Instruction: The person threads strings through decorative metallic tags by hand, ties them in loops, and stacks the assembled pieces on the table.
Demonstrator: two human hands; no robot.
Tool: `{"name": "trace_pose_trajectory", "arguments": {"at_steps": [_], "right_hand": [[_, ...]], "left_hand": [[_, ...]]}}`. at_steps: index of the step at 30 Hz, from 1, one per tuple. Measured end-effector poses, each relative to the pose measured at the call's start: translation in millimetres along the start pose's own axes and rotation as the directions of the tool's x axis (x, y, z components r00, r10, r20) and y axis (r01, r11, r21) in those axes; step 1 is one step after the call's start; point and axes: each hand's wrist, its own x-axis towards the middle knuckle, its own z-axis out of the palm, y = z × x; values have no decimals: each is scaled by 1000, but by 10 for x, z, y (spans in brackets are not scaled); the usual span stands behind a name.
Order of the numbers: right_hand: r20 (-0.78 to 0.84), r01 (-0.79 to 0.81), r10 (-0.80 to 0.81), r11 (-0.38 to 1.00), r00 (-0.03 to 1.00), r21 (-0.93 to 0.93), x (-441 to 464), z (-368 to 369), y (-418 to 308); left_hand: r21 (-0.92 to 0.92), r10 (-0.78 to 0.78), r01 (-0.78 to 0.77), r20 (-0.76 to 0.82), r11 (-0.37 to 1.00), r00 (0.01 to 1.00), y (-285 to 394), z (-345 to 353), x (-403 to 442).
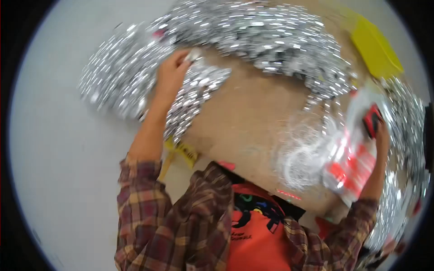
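Observation:
My left hand reaches to the upper left, over a heap of small shiny silver pieces. Its fingertips are pinched together on a small whitish piece, blurred by motion. Silver pieces also spread below and beside the wrist. On the far right, my right hand is closed around a small red and black object, whose kind I cannot make out. That hand is over a clear plastic bag with red print. A tangle of thin white thread lies left of the bag.
The brown work surface stretches between my arms. A long silver heap curves along its far side. A yellow container stands at the upper right. Yellow printed tape hangs near the edge; more silver pieces lie far right.

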Motion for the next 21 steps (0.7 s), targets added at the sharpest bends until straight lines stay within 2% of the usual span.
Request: {"name": "trace_pose_trajectory", "arguments": {"at_steps": [1, 2, 3, 4, 5, 6, 8, 11, 12, 14, 15, 16, 17, 18, 19, 20, 21], "right_hand": [[32, -61, 61, 998, 998, 25, -59, -137, -209], [-19, -88, 94, 977, 995, 195, -20, 12, 9], [-115, -86, 99, 990, 988, 111, -53, 4, -1], [97, -315, 310, 948, 946, 42, -191, -370, -586], [-159, -88, 116, 981, 980, 172, -257, -143, -313], [-157, -78, 107, 981, 982, 176, -357, -150, -339], [-306, 61, 35, 953, 951, 296, -634, -241, -661], [-309, 151, -65, 953, 949, 262, -1113, -437, -1144], [-305, 152, -68, 953, 950, 261, -1296, -488, -1278], [-137, -8, 64, 926, 988, 376, -1637, -568, -1465], [-132, -9, 63, 928, 989, 373, -1787, -547, -1474], [-151, -7, 88, 883, 985, 469, -1942, -476, -1470], [-170, -2, 118, 828, 978, 561, -2088, -413, -1486], [-166, -6, 119, 830, 979, 558, -2245, -399, -1564], [-177, -34, 173, 800, 969, 599, -2396, -395, -1672], [-186, -58, 228, 766, 956, 640, -2506, -374, -1706], [-190, -58, 230, 766, 954, 640, -2600, -321, -1643]], "left_hand": [[-34, 2, -3, -27, 999, 1000, -20, -75, 37], [-78, 16, -20, -46, 997, 999, -69, -150, 94], [-81, 6, -11, -69, 997, 998, -135, -231, 170], [-91, 2, -9, -83, 996, 997, -184, -297, 216], [-80, -1, -7, -99, 997, 995, -185, -361, 223], [-61, 11, -19, -123, 998, 992, -166, -418, 229], [-36, 29, -35, -154, 999, 988, -130, -493, 280], [78, 119, -104, -217, 992, 969, -48, -527, 367], [78, 114, -99, -216, 992, 970, 31, -536, 360], [107, 188, -162, -316, 981, 930, 204, -542, 353], [40, 148, -142, -294, 989, 944, 292, -556, 349], [40, 141, -135, -290, 990, 947, 358, -573, 351], [33, 178, -176, -293, 984, 940, 417, -589, 377], [22, 215, -218, -296, 976, 931, 463, -598, 412], [119, 230, -201, -335, 972, 914, 496, -605, 465], [116, 232, -205, -335, 972, 913, 397, -618, 527], [229, 184, -137, -196, 964, 963, 212, -653, 582]]}}
